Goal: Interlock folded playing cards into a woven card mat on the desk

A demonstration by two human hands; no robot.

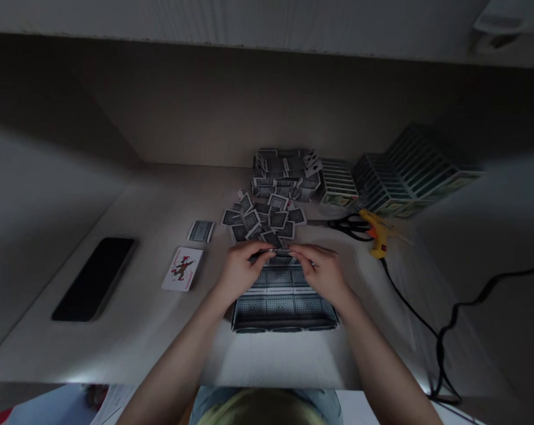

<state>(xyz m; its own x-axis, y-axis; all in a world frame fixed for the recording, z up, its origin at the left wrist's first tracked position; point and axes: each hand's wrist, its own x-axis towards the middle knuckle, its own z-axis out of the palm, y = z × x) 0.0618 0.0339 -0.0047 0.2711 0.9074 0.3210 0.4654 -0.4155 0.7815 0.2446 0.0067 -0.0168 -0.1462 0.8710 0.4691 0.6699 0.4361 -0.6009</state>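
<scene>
Now the left hand (pixel 241 274) and right hand (pixel 320 273) pinch playing cards (pixel 276 257) together, just above a low row of cards (pixel 282 307).

One head-worn view facing forward and down, close above the left hand (pixel 241 273) and right hand (pixel 319 271)

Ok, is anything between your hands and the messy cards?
Nothing visible stands there: the scattered playing cards lie just past the left hand and the right hand.

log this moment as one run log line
left hand: holding playing cards | right hand: holding same cards | below hands: card structure
</scene>
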